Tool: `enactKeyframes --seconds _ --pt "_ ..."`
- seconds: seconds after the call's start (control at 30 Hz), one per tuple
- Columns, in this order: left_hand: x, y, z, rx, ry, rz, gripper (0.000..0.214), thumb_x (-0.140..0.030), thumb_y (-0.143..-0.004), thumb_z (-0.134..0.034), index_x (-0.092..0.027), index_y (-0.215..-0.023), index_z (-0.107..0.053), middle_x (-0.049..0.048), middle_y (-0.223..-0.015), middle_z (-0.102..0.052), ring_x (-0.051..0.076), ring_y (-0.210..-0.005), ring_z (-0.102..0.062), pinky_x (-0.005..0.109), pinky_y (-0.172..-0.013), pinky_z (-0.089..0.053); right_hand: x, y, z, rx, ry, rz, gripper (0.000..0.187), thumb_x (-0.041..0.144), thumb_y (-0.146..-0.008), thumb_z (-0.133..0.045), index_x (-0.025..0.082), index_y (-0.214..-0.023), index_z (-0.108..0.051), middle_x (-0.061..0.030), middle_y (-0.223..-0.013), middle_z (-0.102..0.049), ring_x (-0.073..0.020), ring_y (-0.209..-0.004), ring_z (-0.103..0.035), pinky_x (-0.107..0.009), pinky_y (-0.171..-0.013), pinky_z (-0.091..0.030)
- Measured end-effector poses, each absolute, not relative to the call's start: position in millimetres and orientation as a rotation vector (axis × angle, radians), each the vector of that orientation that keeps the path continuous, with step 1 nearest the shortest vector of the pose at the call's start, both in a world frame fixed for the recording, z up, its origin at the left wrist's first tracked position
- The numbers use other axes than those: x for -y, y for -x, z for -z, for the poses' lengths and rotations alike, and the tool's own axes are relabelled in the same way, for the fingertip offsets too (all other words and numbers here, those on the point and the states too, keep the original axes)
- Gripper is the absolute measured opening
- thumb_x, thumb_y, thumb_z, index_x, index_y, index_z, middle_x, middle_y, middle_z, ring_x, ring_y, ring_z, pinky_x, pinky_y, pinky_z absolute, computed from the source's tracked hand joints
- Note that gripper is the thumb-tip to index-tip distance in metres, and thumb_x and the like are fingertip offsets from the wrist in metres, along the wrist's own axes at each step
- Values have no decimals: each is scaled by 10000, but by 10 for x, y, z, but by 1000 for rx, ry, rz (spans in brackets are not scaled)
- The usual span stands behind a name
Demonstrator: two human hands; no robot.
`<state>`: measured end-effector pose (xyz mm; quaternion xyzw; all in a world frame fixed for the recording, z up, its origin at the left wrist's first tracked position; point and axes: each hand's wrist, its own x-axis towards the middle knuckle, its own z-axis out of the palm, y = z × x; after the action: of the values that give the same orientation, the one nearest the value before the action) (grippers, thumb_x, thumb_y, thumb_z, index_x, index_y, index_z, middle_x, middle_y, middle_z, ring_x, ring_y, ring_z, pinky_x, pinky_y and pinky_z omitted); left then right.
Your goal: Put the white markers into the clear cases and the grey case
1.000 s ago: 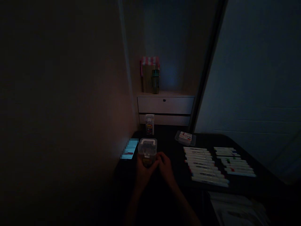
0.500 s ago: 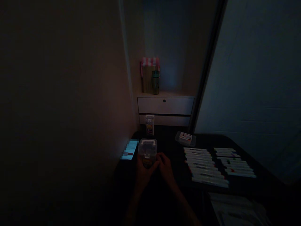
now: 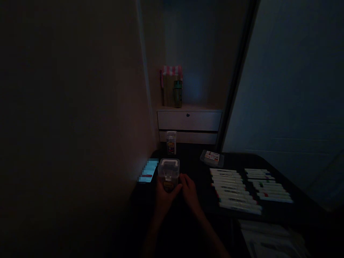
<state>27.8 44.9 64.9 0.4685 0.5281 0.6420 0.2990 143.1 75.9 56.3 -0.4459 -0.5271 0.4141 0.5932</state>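
Grips a clear latched box with the left hand, curled around its lower part; bunches the right hand by its right edge, cannot tell if pinching anything. Shows a yellow label, too dim to read. Stands upright, latch side nearest, over the dark table. Angles both forearms inward. Farther right, white markers.

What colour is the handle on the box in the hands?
The handle looks white in the head view.

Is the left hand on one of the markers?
No, the left hand is on the near box, while the markers lie apart, to its right.
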Motion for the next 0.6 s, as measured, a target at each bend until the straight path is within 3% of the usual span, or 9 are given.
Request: enactKeyframes --seconds 0.33,0.6 --pt "-444 -276 -641 -1401 -1295 -1707 690 -420 -645 -894 -194 -1203 -557 78 -1128 -710 280 -1021 -722 394 -898 -581 -790 -1436 -527 1267 1035 -942 373 549 -878 -575 204 -843 -713 -53 -875 -739 -236 -851 -659 -313 -772 -504" --pt "-446 -284 -657 -1424 -1296 -1673 769 -425 -594 -909 -188 -1234 -555 96 -1142 -728 309 -1064 -723 412 -925 -574 -746 -1462 -629 1198 984 -956 394 567 -924 -554 205 -917 -711 -62 -928 -751 -237 -862 -676 -325 -773 -532"
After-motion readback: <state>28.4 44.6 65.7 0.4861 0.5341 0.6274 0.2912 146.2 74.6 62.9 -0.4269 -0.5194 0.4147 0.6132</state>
